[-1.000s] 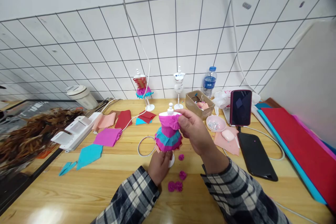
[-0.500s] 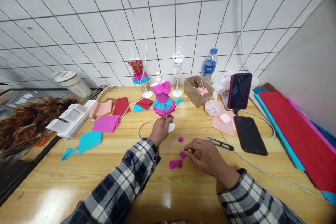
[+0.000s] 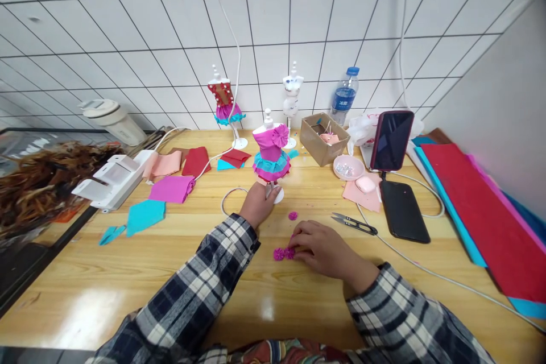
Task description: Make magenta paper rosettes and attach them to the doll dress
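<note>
A small dress-form mannequin (image 3: 272,148) stands upright in a magenta and turquoise ruffled dress with a large flower at its chest. My left hand (image 3: 257,205) is closed around its stand, just above the white round base (image 3: 278,195). My right hand (image 3: 319,247) is lowered to the table, its fingertips pinched at a small magenta flower that they mostly cover. Two more magenta flowers (image 3: 278,254) lie side by side against those fingertips. Another magenta flower (image 3: 293,215) lies alone, farther back.
Thread snips (image 3: 355,223) lie right of my right hand. Behind stand a red-and-magenta dressed mannequin (image 3: 222,99), a white mannequin (image 3: 292,96), a cardboard box (image 3: 322,145) and a water bottle (image 3: 344,96). Crepe pieces (image 3: 145,216) lie left; phones (image 3: 403,210) and a bead bowl (image 3: 348,166) right.
My right hand has moved slightly left and its fingers have closed over one magenta flower. My left hand still grips the mannequin's stand. The camera view has shifted a little.
</note>
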Available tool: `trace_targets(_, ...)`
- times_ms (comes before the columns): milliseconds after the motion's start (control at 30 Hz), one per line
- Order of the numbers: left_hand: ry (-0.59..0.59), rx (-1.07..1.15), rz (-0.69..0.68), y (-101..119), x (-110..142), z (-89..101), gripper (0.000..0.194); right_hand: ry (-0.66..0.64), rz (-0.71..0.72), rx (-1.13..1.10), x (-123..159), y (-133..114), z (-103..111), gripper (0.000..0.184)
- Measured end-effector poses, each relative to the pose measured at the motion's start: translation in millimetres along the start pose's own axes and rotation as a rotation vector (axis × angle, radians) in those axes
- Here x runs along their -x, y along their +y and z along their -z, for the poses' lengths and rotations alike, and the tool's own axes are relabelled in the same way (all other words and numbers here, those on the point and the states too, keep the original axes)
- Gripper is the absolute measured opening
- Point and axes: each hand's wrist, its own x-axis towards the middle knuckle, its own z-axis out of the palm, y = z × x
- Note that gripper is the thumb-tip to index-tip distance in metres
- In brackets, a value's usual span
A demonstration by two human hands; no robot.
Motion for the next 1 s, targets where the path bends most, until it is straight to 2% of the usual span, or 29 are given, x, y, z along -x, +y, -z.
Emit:
trace_targets(133, 0.039, -0.027, -0.041, -0.2, 9.6, 19.4, 0.037, 0.026, 0.003, 0.025, -1.1, -0.3, -0.8, 0.015)
trace_targets(267, 0.065, -0.067, -0.102, -0.4, 29.1, 50.3, 0.030, 0.072, -0.001, -0.019, -1.2, -1.2, 0.4, 0.016)
trace_targets(333, -0.099, -0.044, -0.255, 5.7, 43.3, 60.8, 0.027, 0.104, -0.031, -0.100, -2.1, -2.6, 1.5, 0.015)
trace_targets(400, -0.260, -0.026, -0.392, 15.4, 57.4, 63.5, 0.034, 0.146, -0.072, -0.192, -4.6, -4.5, 1.5, 0.014)
trace_targets(467, -0.326, -0.033, -0.436, 25.2, 67.8, 59.3, 0.048, 0.193, -0.113, -0.277, -8.5, -6.9, 0.1, 0.011)
trace_targets(500, -0.331, -0.043, -0.433, 28.9, 71.0, 55.9, 0.046, 0.215, -0.133, -0.316, -10.8, -8.2, -1.2, 0.009)
trace_targets(633, -0.300, 0.006, -0.380, 32.3, 73.0, 45.3, 0.019, 0.244, -0.267, -0.456, -18.8, -14.3, -6.9, 0.012)
trace_targets(767, -0.252, 0.112, -0.252, 28.1, 71.6, 44.3, 0.019, 0.296, -0.433, -0.699, -21.8, -21.3, -8.8, 0.022)
trace_targets(867, -0.242, 0.145, -0.180, 26.9, 71.8, 45.1, 0.018, 0.343, -0.447, -0.758, -22.9, -25.8, -7.4, 0.033)
trace_targets(1000, -0.259, 0.133, -0.194, 27.6, 71.6, 44.2, 0.020, 0.377, -0.455, -0.653, -25.4, -27.8, -7.1, 0.020)
